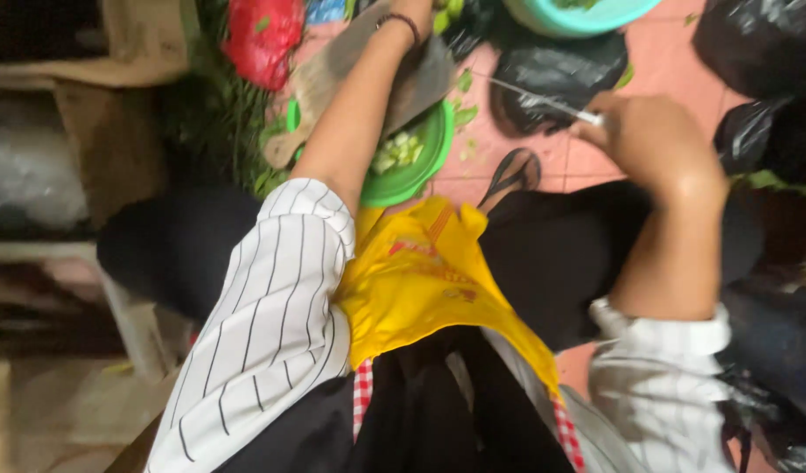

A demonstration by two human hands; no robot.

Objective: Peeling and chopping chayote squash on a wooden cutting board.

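Note:
My right hand (648, 140) is closed around the handle of a knife (543, 102) whose thin blade points left over the pink tiled floor. My left arm stretches forward across a wooden cutting board (320, 83). Only the wrist of my left hand (411, 10), wearing a dark band, shows at the top edge; the fingers are cut off by the frame. Under that arm sits a green plate (425, 162) holding pale green chopped vegetable pieces (396, 151). A yellow cloth (420, 280) lies on my lap.
A teal bowl (578, 17) stands at the top. Black plastic bags (552, 70) lie beside it and along the right. A red bag (263, 35) and leafy greens (219, 114) are at upper left. A sandalled foot (512, 171) rests on the floor. Cardboard boxes stand left.

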